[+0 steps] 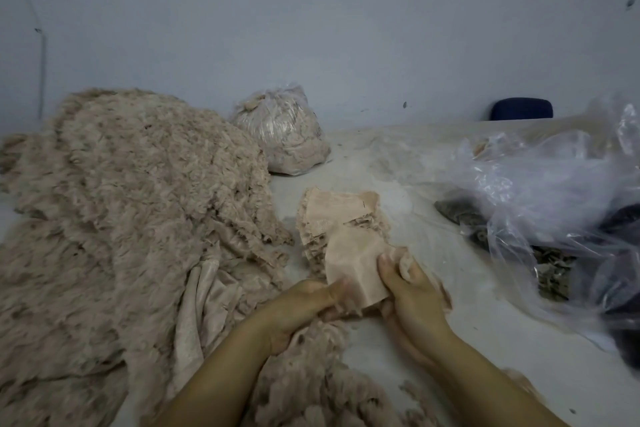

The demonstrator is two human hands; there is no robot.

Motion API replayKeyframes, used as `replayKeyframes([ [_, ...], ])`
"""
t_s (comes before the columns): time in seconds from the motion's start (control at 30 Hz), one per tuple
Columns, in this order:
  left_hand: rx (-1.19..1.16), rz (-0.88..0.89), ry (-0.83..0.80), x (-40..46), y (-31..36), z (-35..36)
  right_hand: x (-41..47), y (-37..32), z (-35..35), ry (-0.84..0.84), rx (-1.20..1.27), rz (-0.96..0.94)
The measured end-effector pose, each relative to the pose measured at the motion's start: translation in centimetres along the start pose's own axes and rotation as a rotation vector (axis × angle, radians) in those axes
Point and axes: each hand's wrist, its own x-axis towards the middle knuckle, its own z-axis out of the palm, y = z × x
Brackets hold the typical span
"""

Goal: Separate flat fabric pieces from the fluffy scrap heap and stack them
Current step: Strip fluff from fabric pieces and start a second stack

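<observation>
Both forearms come in from the bottom edge, w/ fluffy scraps lying under and between them. Left hand (298, 305) has its fingers curled onto the near-left edge of a flat fabric piece (356, 263), pale pink, backing side up. Right hand (412, 291) pinches the piece's right edge, fingers curled round it plus a tuft of fluff. Piece is held just above the tabletop (433, 350), its far end overlapping the stack of flat pieces (337, 215), which sits centre, apart from the heap's edge.

Fluffy scrap heap (121, 218) fills the left side, running off the left and bottom edges; a smooth fold shows near the left forearm. Tied clear bag of scraps (284, 135) stands behind, by the wall. Loose clear plastic bags (554, 191) w/ dark scraps crowd the right edge. Bare tabletop shows between stack and plastic, and near-right of the right forearm.
</observation>
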Motion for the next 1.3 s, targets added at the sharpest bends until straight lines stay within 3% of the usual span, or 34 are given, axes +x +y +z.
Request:
replayKeyframes([
  [0.1,-0.053,0.015,-0.008,0.0,-0.1,-0.1,-0.1,-0.1,0.0,0.002,-0.031,-0.004],
  [0.27,0.141,0.048,0.041,0.0,0.1,-0.4,1.0,-1.8,-0.9,0.308,-0.133,-0.149],
  [0.37,0.126,0.065,0.087,0.1,0.2,-1.2,2.2,-4.9,-2.5,0.493,-0.230,-0.304],
  [0.43,0.111,0.066,0.151,0.2,0.0,-2.0,2.7,-6.8,-3.8,0.529,-0.265,-0.319],
  [0.5,0.058,0.060,0.160,0.2,0.1,-2.4,2.9,-7.5,-4.4,0.453,-0.352,-0.225],
  [0.6,-0.008,0.058,0.123,0.1,0.1,-2.5,3.1,-7.5,-4.0,0.191,-0.732,-0.109],
  [0.73,0.412,0.083,0.229,0.9,-0.7,-1.8,4.5,-9.7,-3.4,-0.126,-1.037,-0.063],
  [0.8,0.586,0.105,0.164,1.5,-1.6,-1.3,5.6,-10.4,-3.4,-0.367,-1.272,0.038],
  [0.87,0.703,0.116,0.114,2.0,-2.2,-1.1,6.8,-10.4,-3.1,-0.606,-1.538,0.156],
  [0.93,0.705,0.107,0.124,2.1,-2.4,-1.4,8.0,-9.8,-2.5,-0.723,-1.714,0.241],
  [1.0,0.652,0.091,0.131,2.2,-2.6,-1.7,9.0,-9.1,-1.9,-0.695,-1.788,0.203],
  [1.1,0.645,0.092,0.114,2.2,-2.9,-1.8,9.5,-7.9,-2.0,-0.499,-1.798,0.047],
  [1.3,0.666,0.130,0.135,2.5,-3.2,-1.8,7.3,-5.1,-3.6,-0.266,-1.432,-0.022],
])
